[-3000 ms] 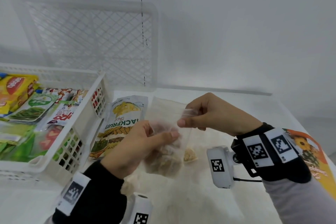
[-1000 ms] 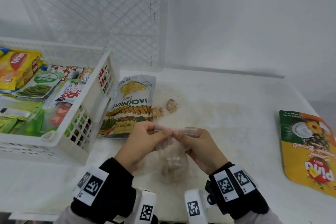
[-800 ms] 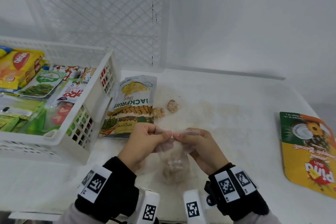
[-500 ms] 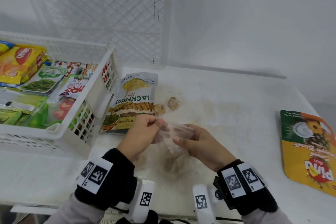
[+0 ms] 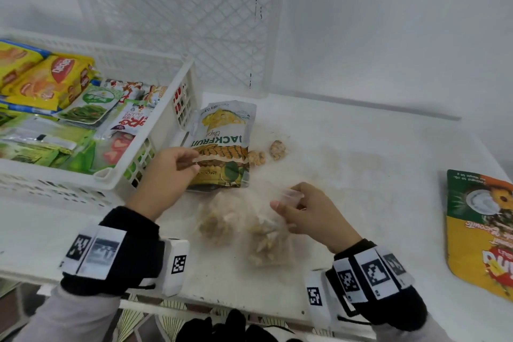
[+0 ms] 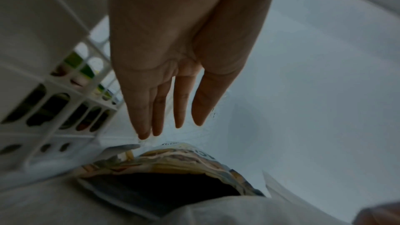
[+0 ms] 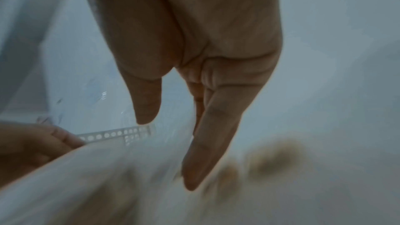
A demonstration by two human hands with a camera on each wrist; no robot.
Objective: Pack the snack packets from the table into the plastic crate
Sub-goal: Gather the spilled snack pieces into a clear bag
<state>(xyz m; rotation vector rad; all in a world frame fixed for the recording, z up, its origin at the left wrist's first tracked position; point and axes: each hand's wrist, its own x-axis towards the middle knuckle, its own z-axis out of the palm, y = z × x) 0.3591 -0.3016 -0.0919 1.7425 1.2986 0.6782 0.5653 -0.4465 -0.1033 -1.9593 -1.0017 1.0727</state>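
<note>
A white plastic crate [image 5: 177, 108] at the left holds several snack packets. The jackfruit packet [image 5: 224, 133] lies on the table against the crate's right wall. My left hand [image 5: 191, 161] hovers over its near end with straight fingers and holds nothing; the left wrist view shows this hand [image 6: 173, 129] above the packet [image 6: 173, 158]. A clear bag of pale snack pieces [image 5: 266, 239] lies near the front edge. My right hand [image 5: 286, 200] holds its top strip up. In the right wrist view the thumb and forefinger [image 7: 168, 151] look apart over the blurred bag.
Two loose snack pieces [image 5: 256, 158] lie right of the jackfruit packet. A yellow and green pineapple packet [image 5: 480, 230] lies at the table's far right. Another white crate [image 5: 180, 14] stands upright against the wall. A second pale lump [image 5: 216, 222] sits left of the clear bag.
My left hand has let go of the clear bag's top and moved left and away to the jackfruit packet. The right hand has stayed at the bag, which has sunk onto the table.
</note>
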